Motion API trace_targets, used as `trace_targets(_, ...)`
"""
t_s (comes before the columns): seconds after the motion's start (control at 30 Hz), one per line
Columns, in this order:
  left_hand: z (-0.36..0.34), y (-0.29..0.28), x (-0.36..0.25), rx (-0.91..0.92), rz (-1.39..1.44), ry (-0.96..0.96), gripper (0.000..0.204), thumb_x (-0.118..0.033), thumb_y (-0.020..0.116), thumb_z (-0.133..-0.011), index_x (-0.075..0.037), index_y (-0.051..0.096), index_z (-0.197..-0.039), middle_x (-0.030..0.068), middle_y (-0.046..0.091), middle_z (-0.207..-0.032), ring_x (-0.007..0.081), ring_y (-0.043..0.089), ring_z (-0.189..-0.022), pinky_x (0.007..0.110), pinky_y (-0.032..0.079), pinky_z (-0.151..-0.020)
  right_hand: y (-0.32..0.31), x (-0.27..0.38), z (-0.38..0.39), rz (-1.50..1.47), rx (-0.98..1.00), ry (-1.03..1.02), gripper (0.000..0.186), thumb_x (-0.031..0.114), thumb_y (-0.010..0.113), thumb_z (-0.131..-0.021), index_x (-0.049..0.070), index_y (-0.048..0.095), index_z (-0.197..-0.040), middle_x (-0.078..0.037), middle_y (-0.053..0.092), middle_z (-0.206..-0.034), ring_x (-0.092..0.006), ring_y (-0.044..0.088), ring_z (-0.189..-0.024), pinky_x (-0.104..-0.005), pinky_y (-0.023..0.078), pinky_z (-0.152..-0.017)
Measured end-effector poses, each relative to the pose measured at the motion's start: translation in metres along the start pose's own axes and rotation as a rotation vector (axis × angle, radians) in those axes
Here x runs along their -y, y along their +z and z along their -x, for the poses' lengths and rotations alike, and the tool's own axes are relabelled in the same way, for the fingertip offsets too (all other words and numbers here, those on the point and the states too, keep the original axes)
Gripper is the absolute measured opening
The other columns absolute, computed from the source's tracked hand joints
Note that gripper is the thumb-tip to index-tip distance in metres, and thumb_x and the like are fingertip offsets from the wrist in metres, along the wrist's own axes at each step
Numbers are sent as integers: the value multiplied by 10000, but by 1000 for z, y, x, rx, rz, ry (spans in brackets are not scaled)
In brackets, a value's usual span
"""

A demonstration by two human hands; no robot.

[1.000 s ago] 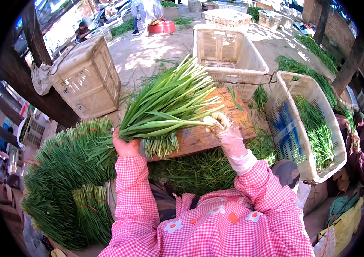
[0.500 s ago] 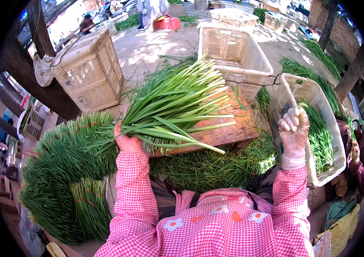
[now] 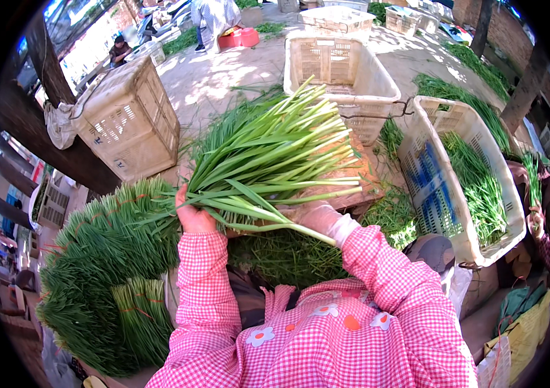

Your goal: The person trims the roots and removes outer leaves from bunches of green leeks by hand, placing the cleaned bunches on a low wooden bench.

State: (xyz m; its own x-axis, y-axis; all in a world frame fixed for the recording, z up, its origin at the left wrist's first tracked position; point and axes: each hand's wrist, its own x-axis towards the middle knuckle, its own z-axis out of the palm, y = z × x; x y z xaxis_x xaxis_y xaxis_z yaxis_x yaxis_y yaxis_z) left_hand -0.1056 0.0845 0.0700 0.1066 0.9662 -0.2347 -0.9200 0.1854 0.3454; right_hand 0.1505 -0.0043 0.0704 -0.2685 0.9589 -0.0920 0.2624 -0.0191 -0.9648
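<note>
My left hand [image 3: 195, 213] is closed round the leafy end of a loose bunch of long green chives [image 3: 262, 158]. Their pale stem ends fan out to the right over a low wooden block [image 3: 369, 187]. My right hand [image 3: 317, 216], in a pale glove, is at the near side of the block, below the lowest stems. Those stems pass in front of it, and its fingers are hidden.
Tied chive bundles [image 3: 100, 258] are heaped at my left. Loose trimmings [image 3: 288, 258] lie below the block. An open crate [image 3: 378, 71] stands beyond, and another crate [image 3: 430, 107] holds greens at the right. A co-worker's hand [image 3: 536, 220] grips stalks at far right.
My right hand has come down and left from beside the right-hand crate to the block under the stems. My left hand keeps its hold on the chives. The whole view has shifted slightly.
</note>
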Motion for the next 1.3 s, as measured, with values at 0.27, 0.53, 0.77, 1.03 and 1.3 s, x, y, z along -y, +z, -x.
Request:
trace_targets(0.27,17,19,12,88,-124,-37,326,-272,532,-774,-40,610,-990,131,639,-960,307,604,-873,440,482,-811,-26,-3,45,551,84,-239,354,212,511,-856,73,514,-1182,-114,519,-1208,-245,456,-1137,-339,341,-986)
trace_targets(0.53,7,48,7,712,175,13,401,-210,556,-773,-77,474,-1142,-18,499,-806,158,510,-859,450,316,-991,-119,-36,114,1047,39,471,392,201,567,-826,16,503,-1165,-145,567,-1123,-282,519,-1070,-353,412,-897)
trace_targets(0.77,10,62,17,813,143,85,439,-177,560,-745,-89,427,-1154,-20,454,-761,127,464,-777,390,327,-950,-46,25,112,-266,35,-21,568,319,544,-868,42,319,-1310,-78,519,-1136,-158,528,-912,-257,411,-798)
trace_targets(1.03,12,62,6,915,307,105,449,-130,571,-728,-16,442,-1143,-12,444,-744,117,447,-749,289,343,-892,-64,-10,142,337,-91,251,121,113,479,-882,31,554,-835,-5,511,-647,-91,470,-595,-242,412,-569)
trace_targets(1.3,14,57,2,815,314,141,445,-112,578,-709,10,461,-1121,1,443,-756,130,444,-739,296,348,-868,-29,7,127,-450,94,82,506,174,620,-828,53,382,-1257,-29,513,-1057,-105,475,-939,-252,410,-820)
